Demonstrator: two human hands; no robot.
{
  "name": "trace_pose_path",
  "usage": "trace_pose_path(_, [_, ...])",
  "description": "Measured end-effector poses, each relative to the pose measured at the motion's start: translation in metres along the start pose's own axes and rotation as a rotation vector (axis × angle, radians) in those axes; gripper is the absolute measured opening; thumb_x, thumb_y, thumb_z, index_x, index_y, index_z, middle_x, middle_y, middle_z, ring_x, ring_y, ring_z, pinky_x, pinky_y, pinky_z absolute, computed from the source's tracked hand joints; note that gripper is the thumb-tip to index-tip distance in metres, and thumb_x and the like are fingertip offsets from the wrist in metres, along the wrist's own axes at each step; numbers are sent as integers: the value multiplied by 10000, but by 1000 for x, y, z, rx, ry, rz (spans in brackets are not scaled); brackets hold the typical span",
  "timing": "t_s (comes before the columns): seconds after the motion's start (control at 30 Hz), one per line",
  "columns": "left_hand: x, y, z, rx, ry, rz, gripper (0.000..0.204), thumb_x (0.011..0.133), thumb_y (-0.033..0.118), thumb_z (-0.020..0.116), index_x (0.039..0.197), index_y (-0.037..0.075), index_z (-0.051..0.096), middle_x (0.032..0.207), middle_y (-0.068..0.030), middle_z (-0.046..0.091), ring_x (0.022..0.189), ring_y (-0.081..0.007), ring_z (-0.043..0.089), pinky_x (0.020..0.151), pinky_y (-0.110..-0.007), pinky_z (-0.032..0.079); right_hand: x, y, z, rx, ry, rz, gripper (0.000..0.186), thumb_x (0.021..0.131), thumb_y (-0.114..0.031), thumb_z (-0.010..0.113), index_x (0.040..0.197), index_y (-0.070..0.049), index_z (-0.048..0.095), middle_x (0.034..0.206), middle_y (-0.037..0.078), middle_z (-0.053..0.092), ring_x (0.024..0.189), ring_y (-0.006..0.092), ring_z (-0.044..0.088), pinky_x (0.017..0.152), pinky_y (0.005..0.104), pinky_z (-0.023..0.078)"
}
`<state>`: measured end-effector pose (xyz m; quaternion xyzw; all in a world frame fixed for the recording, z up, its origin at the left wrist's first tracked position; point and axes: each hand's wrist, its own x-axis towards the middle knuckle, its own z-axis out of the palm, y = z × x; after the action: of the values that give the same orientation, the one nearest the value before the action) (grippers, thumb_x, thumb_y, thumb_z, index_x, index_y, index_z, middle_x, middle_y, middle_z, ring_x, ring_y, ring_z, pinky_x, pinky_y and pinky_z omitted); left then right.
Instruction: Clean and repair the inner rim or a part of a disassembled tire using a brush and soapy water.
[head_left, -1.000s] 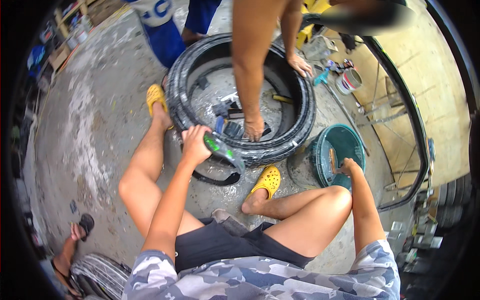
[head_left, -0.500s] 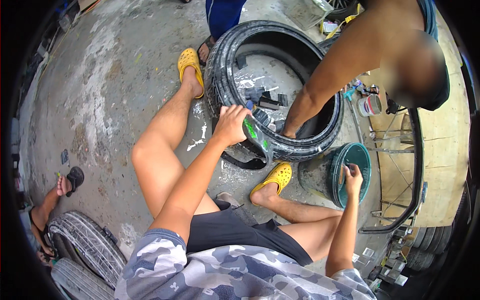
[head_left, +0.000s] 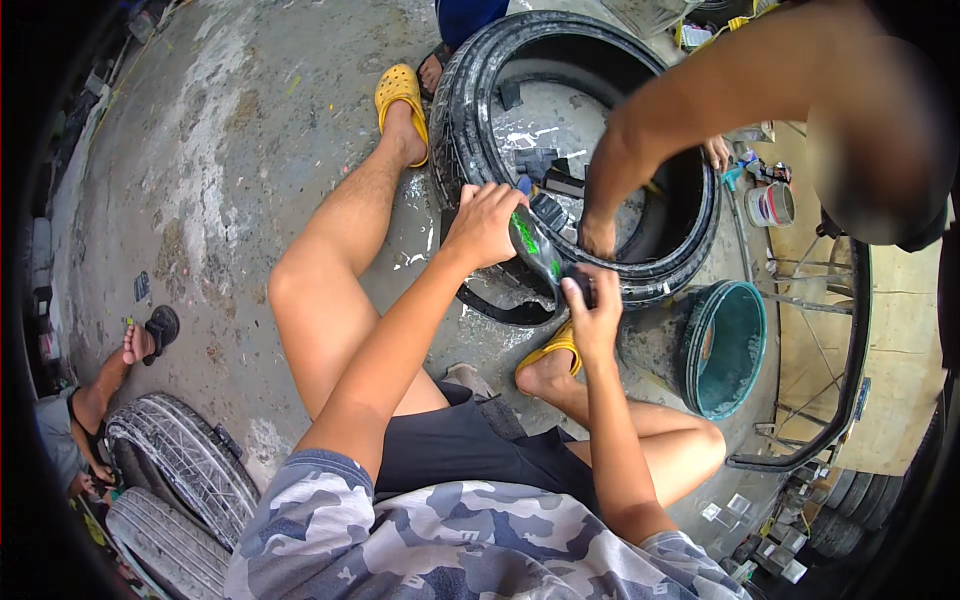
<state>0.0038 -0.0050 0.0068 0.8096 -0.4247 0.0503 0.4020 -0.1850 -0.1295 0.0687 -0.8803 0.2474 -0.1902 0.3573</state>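
My left hand (head_left: 482,225) is closed on the upper end of a dark, wet rubber strip (head_left: 535,240) with green marks, which curves down beside the near side of a large tyre (head_left: 455,130) lying flat. My right hand (head_left: 593,305) is closed at the strip's lower part, round a small dark piece that I cannot make out. Inside the tyre are several dark pieces (head_left: 537,162). Another person's hand (head_left: 598,237) reaches down among them, and a second hand (head_left: 717,150) grips the tyre's far right rim. A teal bucket (head_left: 730,355) stands right of my right hand.
More tyres (head_left: 165,535) lie at lower left beside another person's foot (head_left: 135,342). On the right are a pale board (head_left: 900,340) with a black curved frame, a white pail (head_left: 770,205) and stacked tyres (head_left: 855,495). My yellow clogs (head_left: 545,355) flank the tyre.
My right hand has left the bucket and moved up and left to the strip. My view has shifted, and the other person has bent further over the tyre from the right.
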Motion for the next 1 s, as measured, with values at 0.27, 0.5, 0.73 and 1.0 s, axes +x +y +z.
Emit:
trace_pose_path(0.27, [3, 7, -3, -28, -51, -27, 313, 708, 205, 685, 990, 111, 587, 937, -73, 626, 980, -259, 590, 884, -394, 354, 41, -20, 38, -65, 35, -295, 254, 796, -91, 767, 1030, -12, 706, 965, 163, 582, 902, 329, 567, 811, 411, 473])
trace_pose_path(0.5, [3, 5, -4, -35, -112, -13, 323, 677, 145, 668, 988, 111, 586, 944, -74, 619, 977, -264, 584, 879, -401, 356, -8, 20, 26, 21, 81, -153, 243, 817, -80, 748, 1047, -4, 717, 944, 155, 584, 923, 308, 573, 872, 396, 467])
trace_pose_path(0.73, [3, 5, -7, 3, -120, -45, 318, 679, 137, 657, 987, 105, 585, 945, -74, 618, 978, -264, 577, 877, -406, 359, 17, -1, 37, 1, 63, -188, 276, 822, -72, 746, 1090, -18, 708, 931, 137, 555, 907, 298, 543, 855, 376, 449])
trace_pose_path(1.0, [12, 8, -11, 23, -126, -70, 284, 689, 123, 635, 970, 100, 599, 947, -83, 637, 972, -271, 588, 869, -405, 367, 49, -9, 45, -4, 58, -121, 151, 886, -99, 673, 998, -10, 720, 866, 120, 564, 877, 277, 516, 838, 361, 406])
